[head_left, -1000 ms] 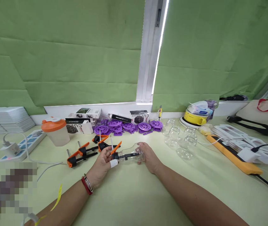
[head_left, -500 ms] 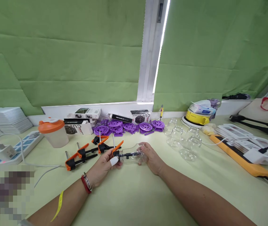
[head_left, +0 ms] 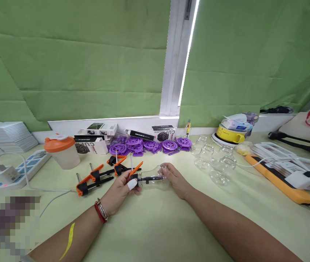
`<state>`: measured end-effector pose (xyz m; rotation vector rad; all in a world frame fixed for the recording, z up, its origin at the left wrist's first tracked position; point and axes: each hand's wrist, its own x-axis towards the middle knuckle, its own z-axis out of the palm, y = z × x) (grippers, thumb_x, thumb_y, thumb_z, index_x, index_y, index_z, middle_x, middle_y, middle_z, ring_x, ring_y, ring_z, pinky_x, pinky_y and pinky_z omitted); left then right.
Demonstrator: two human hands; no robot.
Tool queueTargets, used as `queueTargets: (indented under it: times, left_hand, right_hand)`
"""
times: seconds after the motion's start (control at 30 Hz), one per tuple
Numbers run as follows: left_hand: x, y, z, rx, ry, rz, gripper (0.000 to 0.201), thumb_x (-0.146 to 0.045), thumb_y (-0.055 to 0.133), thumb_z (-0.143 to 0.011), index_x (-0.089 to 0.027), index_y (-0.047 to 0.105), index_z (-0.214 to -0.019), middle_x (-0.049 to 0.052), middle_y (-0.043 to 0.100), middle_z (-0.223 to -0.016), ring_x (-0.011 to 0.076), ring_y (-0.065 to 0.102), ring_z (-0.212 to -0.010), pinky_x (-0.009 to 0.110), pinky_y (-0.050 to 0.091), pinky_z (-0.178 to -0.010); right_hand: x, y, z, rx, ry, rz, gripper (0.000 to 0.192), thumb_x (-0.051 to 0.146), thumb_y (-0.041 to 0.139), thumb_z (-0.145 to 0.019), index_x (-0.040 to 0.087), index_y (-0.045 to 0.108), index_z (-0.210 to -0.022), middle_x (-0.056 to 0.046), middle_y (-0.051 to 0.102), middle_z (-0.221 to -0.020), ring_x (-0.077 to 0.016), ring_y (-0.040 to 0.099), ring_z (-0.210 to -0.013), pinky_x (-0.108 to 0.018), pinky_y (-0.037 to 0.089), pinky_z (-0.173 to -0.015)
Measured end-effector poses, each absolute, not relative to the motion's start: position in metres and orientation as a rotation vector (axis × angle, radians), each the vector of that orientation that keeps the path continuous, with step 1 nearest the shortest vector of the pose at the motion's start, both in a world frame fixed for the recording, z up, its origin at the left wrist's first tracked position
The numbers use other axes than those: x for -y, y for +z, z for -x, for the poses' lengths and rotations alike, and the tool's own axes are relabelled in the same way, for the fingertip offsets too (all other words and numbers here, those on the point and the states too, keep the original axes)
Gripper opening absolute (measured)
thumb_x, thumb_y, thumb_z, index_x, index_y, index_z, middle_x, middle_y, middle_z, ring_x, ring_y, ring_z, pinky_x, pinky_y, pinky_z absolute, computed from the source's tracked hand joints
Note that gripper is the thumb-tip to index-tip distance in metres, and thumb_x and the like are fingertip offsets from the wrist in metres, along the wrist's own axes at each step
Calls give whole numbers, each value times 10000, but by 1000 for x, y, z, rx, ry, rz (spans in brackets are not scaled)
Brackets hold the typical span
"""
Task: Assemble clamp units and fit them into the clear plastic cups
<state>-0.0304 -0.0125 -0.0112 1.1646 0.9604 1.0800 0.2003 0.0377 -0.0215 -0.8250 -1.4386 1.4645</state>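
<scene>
My left hand (head_left: 124, 187), its thumb wrapped in white, grips a black pump head with an orange lever (head_left: 136, 171). The pump's dark tube (head_left: 152, 178) lies inside a clear bottle (head_left: 155, 171), which is tilted onto its side with its neck at the pump head. Around the bottle's base end, my right hand (head_left: 175, 180) has its fingers closed. Whether the head is screwed tight I cannot tell. Several similar black-and-orange pump heads (head_left: 97, 174) lie on the table left of my left hand. To the right stand several clear bottles (head_left: 220, 176).
Purple wheel-shaped pieces (head_left: 151, 146) and cup-holder boxes (head_left: 162, 134) line the back. An orange-lidded shaker (head_left: 62, 156) and a white power strip (head_left: 28, 167) are at left. At right are a yellow pot (head_left: 228, 134), an orange strip (head_left: 282, 182) with cords and a bag (head_left: 304, 127).
The view has shifted slightly. Both hands keep their hold on the pump head and bottle, with almost no movement between them.
</scene>
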Motion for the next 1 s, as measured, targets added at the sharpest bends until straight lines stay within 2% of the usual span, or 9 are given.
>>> queueTargets:
  times: [0.13,0.2,0.3,0.4,0.5,0.7,0.8,0.93,1.0]
  left_hand:
    - [12,-11,30,-984,1092,-1150,405,-367,662,-755,-184,552,-1099,53,609,-962,158,617,-767,373,530,-748]
    - [12,-12,30,-994,1094,-1143,396,-364,667,-750,-187,559,-1087,48,613,-945,160,620,-768,377,532,-751]
    - [12,-13,31,-1006,1087,-1139,400,-364,665,-752,-194,556,-1097,40,612,-933,162,625,-776,384,534,-763]
    - [11,-14,32,-1021,1087,-1139,401,-366,655,-763,-192,548,-1108,42,612,-937,162,628,-782,391,534,-777]
    - [11,-14,33,-1025,1094,-1142,407,-369,654,-762,-189,549,-1112,48,619,-941,165,628,-786,394,534,-782]
    - [10,-14,36,-1032,1089,-1164,438,-368,661,-754,-186,539,-1133,51,623,-946,172,632,-804,392,539,-790]
    - [9,-15,37,-1042,1082,-1169,431,-368,654,-762,-190,530,-1135,52,625,-963,173,633,-816,395,538,-800]
    - [9,-15,37,-1035,1071,-1183,404,-352,652,-770,-186,521,-1114,41,615,-933,175,632,-816,399,535,-805]
    - [9,-16,37,-1035,1076,-1175,407,-345,659,-765,-187,517,-1112,33,606,-925,172,633,-813,398,536,-802]
  right_hand:
    - [-39,-22,-205,1543,1387,913,405,562,529,-809,229,544,-1038,-33,563,-948,-198,519,-908,-329,421,-830]
    - [-41,-22,-210,1577,1395,925,448,539,570,-790,240,528,-1121,-48,548,-1035,-204,519,-938,-346,425,-847]
    - [-45,-20,-219,1672,1449,829,633,424,695,-720,268,419,-1268,-75,454,-1219,-198,507,-1008,-354,422,-883]
    - [-48,-18,-227,1822,1457,724,767,281,781,-627,267,378,-1280,-90,408,-1268,-196,493,-1055,-353,410,-907]
    - [-51,-18,-231,1866,1453,712,745,239,797,-591,248,423,-1235,-87,453,-1224,-200,502,-1048,-360,408,-912]
    - [-58,-25,-232,1832,1431,759,691,336,785,-618,212,494,-1233,-88,546,-1141,-217,522,-1007,-384,406,-899]
    - [-58,-24,-231,1885,1351,783,554,416,730,-679,211,571,-1169,-75,571,-1097,-212,523,-953,-381,405,-879]
    - [-55,-19,-228,1885,1273,816,357,487,615,-771,206,667,-985,-68,568,-1057,-217,526,-925,-360,413,-851]
    - [-53,-18,-227,1842,1301,851,402,487,589,-795,225,616,-1099,-58,581,-1004,-216,532,-916,-367,410,-851]
